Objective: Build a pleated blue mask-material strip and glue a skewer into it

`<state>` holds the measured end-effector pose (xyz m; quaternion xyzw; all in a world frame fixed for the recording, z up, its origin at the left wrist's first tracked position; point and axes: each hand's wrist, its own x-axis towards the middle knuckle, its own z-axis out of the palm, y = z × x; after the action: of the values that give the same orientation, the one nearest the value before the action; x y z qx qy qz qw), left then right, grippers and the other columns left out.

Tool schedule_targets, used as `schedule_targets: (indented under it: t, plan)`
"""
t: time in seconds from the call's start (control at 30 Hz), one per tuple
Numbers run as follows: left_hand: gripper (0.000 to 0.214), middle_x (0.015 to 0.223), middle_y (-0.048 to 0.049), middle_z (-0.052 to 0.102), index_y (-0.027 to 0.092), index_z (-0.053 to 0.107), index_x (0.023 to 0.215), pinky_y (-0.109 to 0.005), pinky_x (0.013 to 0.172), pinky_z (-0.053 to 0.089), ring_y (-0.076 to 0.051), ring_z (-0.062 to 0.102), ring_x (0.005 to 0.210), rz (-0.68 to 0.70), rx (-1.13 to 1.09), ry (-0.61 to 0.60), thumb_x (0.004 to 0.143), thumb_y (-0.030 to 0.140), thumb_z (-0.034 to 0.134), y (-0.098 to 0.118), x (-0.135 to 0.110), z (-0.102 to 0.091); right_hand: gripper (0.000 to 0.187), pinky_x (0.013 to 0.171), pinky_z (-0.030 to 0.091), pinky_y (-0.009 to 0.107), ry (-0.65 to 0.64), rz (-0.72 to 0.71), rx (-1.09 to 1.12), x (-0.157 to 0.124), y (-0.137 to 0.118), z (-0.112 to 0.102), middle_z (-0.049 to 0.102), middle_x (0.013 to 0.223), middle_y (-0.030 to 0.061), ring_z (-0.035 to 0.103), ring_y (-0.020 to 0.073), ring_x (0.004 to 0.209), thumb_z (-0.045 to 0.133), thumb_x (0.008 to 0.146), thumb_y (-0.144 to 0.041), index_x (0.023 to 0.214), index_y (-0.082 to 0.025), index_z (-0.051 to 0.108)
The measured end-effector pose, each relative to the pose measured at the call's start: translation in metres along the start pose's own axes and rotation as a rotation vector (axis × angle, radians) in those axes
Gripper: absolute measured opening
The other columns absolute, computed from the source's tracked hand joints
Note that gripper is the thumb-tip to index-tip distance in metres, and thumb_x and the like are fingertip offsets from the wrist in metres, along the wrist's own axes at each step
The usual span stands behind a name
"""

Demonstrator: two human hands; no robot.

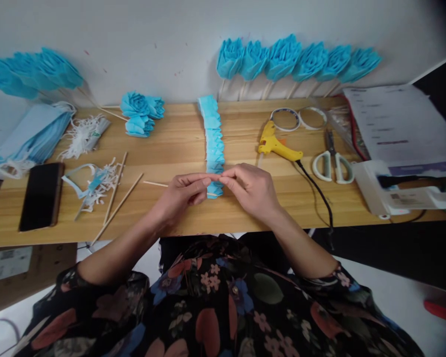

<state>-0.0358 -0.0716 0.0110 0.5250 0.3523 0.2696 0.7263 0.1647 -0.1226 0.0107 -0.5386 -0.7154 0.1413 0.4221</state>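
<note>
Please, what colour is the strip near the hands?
The strip is light blue, clearest in the head view.

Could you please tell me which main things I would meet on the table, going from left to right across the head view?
Phone, cluster of blue paper flowers, ruffled blue strip, yellow glue gun, scissors.

Your left hand (186, 189) and right hand (251, 188) meet over a ruffled blue paper strip (213, 136), left of a yellow hot-glue gun (273, 142).
</note>
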Motion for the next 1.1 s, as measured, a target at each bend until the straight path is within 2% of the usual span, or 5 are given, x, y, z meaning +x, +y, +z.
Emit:
schedule_targets:
  t: [0.17,0.4,0.67,0.83,1.1]
  plan:
    - [0.031,0.058,0.0038,0.051,0.021,0.085,0.109,-0.023,0.053,0.03,-0.009,0.04,0.056,0.122,0.258,0.101,0.09,0.044,0.077,0.001,-0.032,-0.003,0.025,0.069,0.041,0.032,-0.122,-0.25,-0.229,-0.018,-0.014,-0.019,0.07,0.075,0.0028,0.06,0.0168,0.07,0.058,0.106,-0.024,0.085,-0.018,0.068]
    - [0.031,0.06,0.0037,0.056,0.023,0.084,0.111,-0.022,0.052,0.042,-0.01,0.048,0.054,0.137,0.482,0.405,0.093,0.045,0.071,-0.012,-0.065,-0.044,0.031,0.064,0.04,0.029,-0.333,-0.126,-0.212,-0.084,-0.026,-0.055,0.061,0.068,0.0004,0.054,0.0149,0.065,0.05,0.106,-0.019,0.077,-0.019,0.06]
    - [0.037,0.109,-0.0062,0.084,0.023,0.084,0.107,-0.035,0.091,0.064,-0.027,0.078,0.101,0.118,0.642,0.418,0.091,0.052,0.069,-0.028,-0.071,-0.042,0.032,0.061,0.045,0.029,-0.434,0.016,-0.231,-0.139,-0.02,-0.063,0.07,0.073,0.0013,0.067,0.0161,0.067,0.053,0.109,-0.026,0.082,-0.019,0.069]
    - [0.035,0.107,-0.0058,0.084,0.022,0.085,0.104,-0.036,0.092,0.065,-0.026,0.08,0.1,0.194,0.682,0.416,0.091,0.049,0.067,-0.033,-0.065,-0.036,0.044,0.089,0.063,0.03,-0.508,0.015,-0.115,-0.135,-0.022,-0.087,0.078,0.131,0.0067,0.078,0.0205,0.112,0.062,0.104,-0.02,0.148,-0.027,0.061]
    - [0.032,0.1,-0.0086,0.084,0.02,0.083,0.111,-0.036,0.085,0.06,-0.023,0.077,0.09,0.406,0.915,0.342,0.097,0.037,0.06,-0.03,-0.063,-0.037,0.046,0.104,0.058,0.06,-0.099,0.105,-0.495,-0.057,0.043,-0.11,0.074,0.134,0.0162,0.07,0.0375,0.125,0.059,0.103,-0.037,0.146,-0.023,0.063]
